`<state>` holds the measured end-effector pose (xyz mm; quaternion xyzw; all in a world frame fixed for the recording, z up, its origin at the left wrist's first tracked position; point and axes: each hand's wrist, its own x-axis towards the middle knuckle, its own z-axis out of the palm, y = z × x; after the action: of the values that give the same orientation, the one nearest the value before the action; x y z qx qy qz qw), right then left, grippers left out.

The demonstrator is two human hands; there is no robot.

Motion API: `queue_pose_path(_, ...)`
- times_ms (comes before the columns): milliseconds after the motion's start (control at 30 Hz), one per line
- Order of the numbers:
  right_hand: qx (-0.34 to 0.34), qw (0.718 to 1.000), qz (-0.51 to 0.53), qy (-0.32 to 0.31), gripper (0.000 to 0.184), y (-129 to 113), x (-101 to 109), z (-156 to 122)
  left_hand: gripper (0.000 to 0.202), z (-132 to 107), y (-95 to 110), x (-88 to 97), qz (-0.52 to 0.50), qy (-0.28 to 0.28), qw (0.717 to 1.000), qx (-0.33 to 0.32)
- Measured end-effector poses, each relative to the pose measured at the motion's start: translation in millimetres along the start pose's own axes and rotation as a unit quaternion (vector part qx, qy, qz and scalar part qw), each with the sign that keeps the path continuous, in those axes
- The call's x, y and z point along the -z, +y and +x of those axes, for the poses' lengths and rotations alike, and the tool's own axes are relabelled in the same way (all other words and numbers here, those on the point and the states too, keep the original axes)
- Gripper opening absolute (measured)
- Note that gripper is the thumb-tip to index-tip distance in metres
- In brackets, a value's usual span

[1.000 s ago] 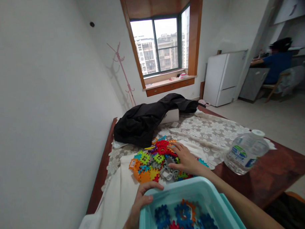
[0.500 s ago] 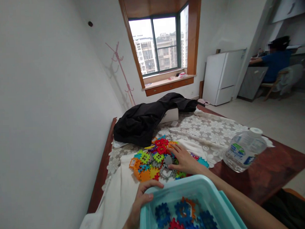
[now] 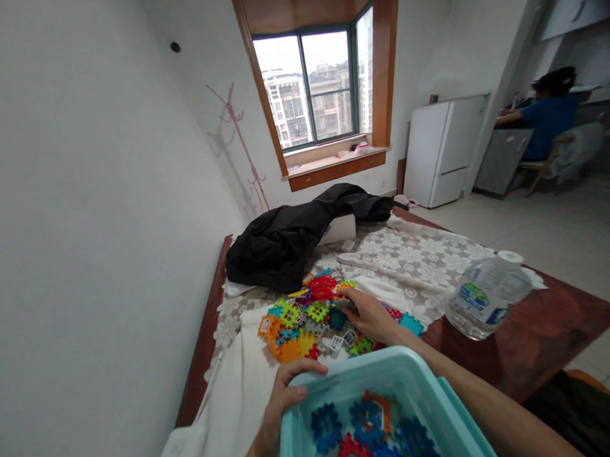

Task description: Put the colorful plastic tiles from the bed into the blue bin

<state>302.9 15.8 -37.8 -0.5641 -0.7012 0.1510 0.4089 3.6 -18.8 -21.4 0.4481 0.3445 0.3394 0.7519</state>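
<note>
Beyond the far edge of the lace-draped table (image 3: pixel 548 320) was a window (image 3: pixel 327 88); the pile of plastic pieces (image 3: pixel 308 327) lay toward the table's left edge. The right hand (image 3: pixel 372 318), spread half a second earlier, now pinched a grey piece (image 3: pixel 344 303) over the pile, while the left hand (image 3: pixel 285 397) clasped the far-left corner of the turquoise tub (image 3: pixel 374 361).

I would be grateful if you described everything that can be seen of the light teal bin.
The bin is light teal, looks like smooth plastic, and has rounded corners, with a ledge-like part jutting from its right side. Its open top shows blue, red and orange toothed pieces lying inside. It is at the bottom of the view, its near end cut off; what supports it is out of sight. The left hand grips its far left corner at the rim.
</note>
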Motion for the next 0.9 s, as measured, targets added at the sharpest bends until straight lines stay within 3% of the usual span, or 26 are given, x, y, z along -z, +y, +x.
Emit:
queue_pose_path(133,-0.05,0.988,0.121,0.08,0.033,4,4,6,0.037,-1,-2,1.1,0.005,0.009,1.0,-0.011)
queue_pose_path(267,-0.139,0.932,0.307,0.133,0.04,9,7,14,0.037,-1,-5,3.6,0.008,0.001,1.0,-0.01)
queue_pose_path(367,-0.173,0.906,0.358,0.144,0.049,12,5,16,0.037,0,-5,3.5,0.015,0.004,1.0,-0.013)
queue_pose_path(433,-0.2,0.872,0.422,0.146,0.055,10,5,15,0.037,0,-4,2.7,0.012,0.003,1.0,-0.013)
queue_pose_path(500,-0.23,0.82,0.503,0.147,0.059,6,6,15,0.037,-1,-3,2.3,0.01,0.0,1.0,-0.015)
queue_pose_path(567,-0.252,0.771,0.566,0.147,0.056,3,8,14,0.037,-1,-2,2.6,0.012,-0.002,1.0,-0.013)
queue_pose_path(667,-0.269,0.728,0.613,0.147,0.045,2,10,13,0.038,-1,-3,4.4,0.02,-0.005,1.0,-0.011)
queue_pose_path(767,-0.281,0.705,0.634,0.152,0.035,6,7,13,0.037,-1,-6,6.5,0.031,0.004,0.999,-0.026)
queue_pose_path(900,-0.288,0.697,0.639,0.152,0.03,12,4,14,0.038,2,-9,8.5,0.018,-0.003,1.0,-0.019)
